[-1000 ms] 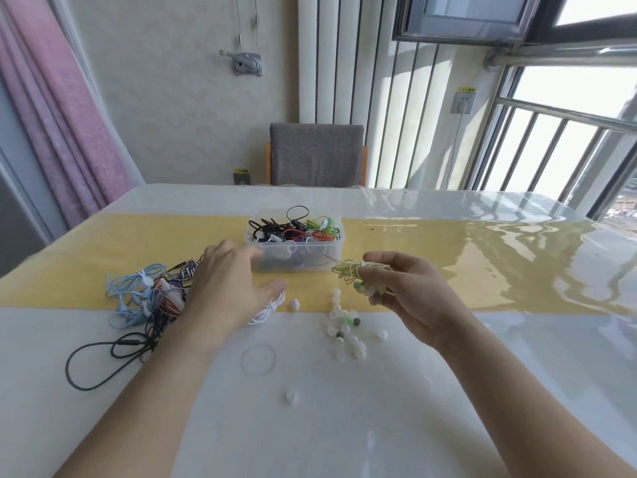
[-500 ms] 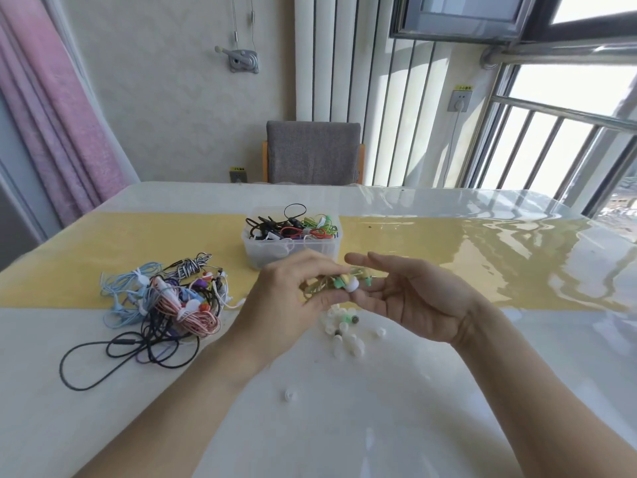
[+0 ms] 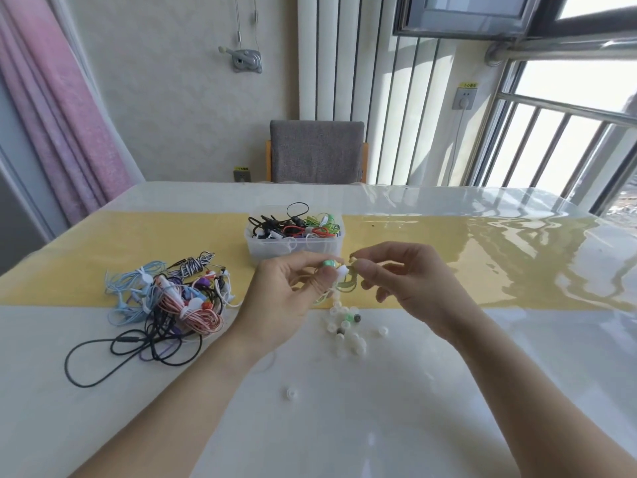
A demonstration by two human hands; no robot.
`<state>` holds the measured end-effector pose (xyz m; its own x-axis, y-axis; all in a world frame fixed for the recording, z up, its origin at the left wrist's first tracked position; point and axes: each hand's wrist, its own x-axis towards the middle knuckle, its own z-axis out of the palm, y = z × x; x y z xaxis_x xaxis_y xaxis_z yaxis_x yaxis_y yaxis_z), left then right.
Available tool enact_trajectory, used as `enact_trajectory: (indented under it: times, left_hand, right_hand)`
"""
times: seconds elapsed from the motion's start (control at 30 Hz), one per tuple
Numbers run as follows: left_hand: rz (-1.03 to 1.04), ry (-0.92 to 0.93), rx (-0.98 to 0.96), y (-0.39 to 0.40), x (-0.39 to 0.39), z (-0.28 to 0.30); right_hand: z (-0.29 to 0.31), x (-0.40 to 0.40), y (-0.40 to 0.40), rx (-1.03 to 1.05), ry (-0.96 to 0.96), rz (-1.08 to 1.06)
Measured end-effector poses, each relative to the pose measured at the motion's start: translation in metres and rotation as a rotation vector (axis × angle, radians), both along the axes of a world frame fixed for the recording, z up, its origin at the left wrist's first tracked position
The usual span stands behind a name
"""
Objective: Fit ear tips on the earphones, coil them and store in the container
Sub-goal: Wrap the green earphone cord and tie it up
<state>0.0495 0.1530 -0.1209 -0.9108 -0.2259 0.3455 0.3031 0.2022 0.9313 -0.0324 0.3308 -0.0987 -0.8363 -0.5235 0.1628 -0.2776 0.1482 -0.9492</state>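
Note:
Between my two hands, above the table, hangs a pale green earphone [image 3: 344,284] with its cord looped below. My left hand [image 3: 286,298] pinches one green earbud with a white tip at thumb and forefinger. My right hand [image 3: 410,281] pinches the other end of the same earphone at its fingertips. Behind my hands stands a clear plastic container [image 3: 294,244] holding several coiled earphones. Loose white ear tips [image 3: 348,331] lie scattered under my hands. A tangle of unsorted earphones [image 3: 172,298] in blue, pink, purple and black lies to the left.
One stray ear tip [image 3: 291,393] lies nearer to me on the white table [image 3: 448,391]. A yellow runner [image 3: 103,257] crosses the table. A grey chair [image 3: 317,151] stands behind the far edge. Window bars are at the right, a pink curtain at the left.
My left hand came away from the earphone pile on the left and joined my right hand at the green earphone. Both hands now pinch it and have risen slightly.

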Motion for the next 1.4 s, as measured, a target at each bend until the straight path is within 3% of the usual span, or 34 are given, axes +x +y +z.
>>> enact_trajectory:
  times: [0.1, 0.2, 0.73, 0.87, 1.03, 1.23, 1.4]
  left_hand:
    - [-0.022, -0.028, 0.043, 0.001, 0.001, 0.0]
    - [-0.005, -0.081, 0.07, 0.004, 0.002, 0.0]
    - [-0.088, -0.301, 0.274, 0.004, 0.004, 0.008]
    - [-0.114, -0.362, 0.29, 0.002, 0.004, 0.008]
    - [-0.143, -0.433, 0.287, 0.001, 0.003, 0.006]
    - [-0.183, -0.437, 0.213, 0.002, 0.005, 0.004]
    - [-0.185, -0.259, 0.013, 0.009, 0.006, -0.002]
  right_hand:
    - [-0.003, 0.003, -0.005, 0.04, 0.231, -0.007]
    - [-0.005, 0.005, -0.007, 0.051, 0.305, 0.02]
    - [-0.002, 0.006, -0.005, 0.049, 0.281, 0.104]
    - [0.005, -0.007, 0.009, 0.236, 0.22, 0.093]
    - [0.006, -0.022, 0.032, 0.74, 0.222, 0.148]
    - [-0.002, -0.02, 0.028, 0.84, 0.198, 0.188]
    - [-0.01, -0.021, 0.024, 0.838, 0.25, 0.188]
